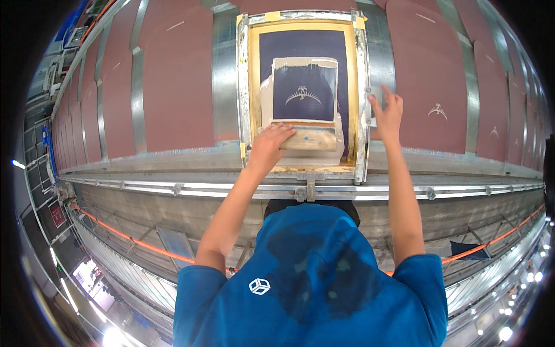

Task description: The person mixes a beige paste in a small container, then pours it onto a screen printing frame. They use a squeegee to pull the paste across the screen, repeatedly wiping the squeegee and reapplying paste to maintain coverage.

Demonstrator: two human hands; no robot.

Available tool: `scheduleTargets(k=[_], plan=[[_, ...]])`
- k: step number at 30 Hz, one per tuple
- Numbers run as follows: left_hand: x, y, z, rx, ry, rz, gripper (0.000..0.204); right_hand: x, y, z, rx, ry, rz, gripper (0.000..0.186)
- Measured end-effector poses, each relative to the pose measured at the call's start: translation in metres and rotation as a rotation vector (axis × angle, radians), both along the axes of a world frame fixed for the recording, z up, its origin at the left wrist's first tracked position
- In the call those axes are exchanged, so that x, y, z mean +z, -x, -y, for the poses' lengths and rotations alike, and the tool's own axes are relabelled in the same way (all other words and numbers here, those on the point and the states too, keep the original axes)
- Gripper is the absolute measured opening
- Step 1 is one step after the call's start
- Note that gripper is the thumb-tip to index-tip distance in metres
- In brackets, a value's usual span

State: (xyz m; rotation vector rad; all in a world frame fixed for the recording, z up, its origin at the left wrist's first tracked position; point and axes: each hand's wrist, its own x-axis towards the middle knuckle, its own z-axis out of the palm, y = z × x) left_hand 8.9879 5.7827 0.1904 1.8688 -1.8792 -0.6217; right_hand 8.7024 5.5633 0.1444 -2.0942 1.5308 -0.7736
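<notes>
Within the screen frame (362,63), the squeegee (315,139) is grasped by the left hand (269,146), best kept evenly pressed; at the frame's right side, the right hand (388,113) is unclenched.

A framed screen (302,44) and lined-up maroon panels (176,81) — it's a printing workshop.

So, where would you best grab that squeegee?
Probably across the squeegee's long back, from the near side: it lies crosswise at the near end of the frame, most of its pale top exposed. The left hand's fingers already cover its left end.
</notes>
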Motion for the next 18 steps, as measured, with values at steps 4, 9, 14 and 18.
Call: scheduleTargets(k=[4, 9, 14, 18], plan=[[-0.001, 0.003, -0.006, 0.037, 0.035, -0.009, 0.062, -0.007, -0.019, 0.027, -0.11, -0.422, 0.24, 0.03], [0.002, 0.001, -0.03, 0.072, 0.133, -0.092, 0.062, 0.026, -0.038, 0.021, -0.145, -0.245, 0.26, 0.024], [0.014, -0.05, -0.067, 0.141, 0.158, -0.056, 0.064, 0.058, -0.11, -0.02, -0.106, -0.252, 0.385, 0.024], [0.019, -0.157, -0.128, 0.205, 0.13, 0.015, 0.066, 0.032, -0.232, -0.081, -0.048, -0.245, 0.509, 0.023]])
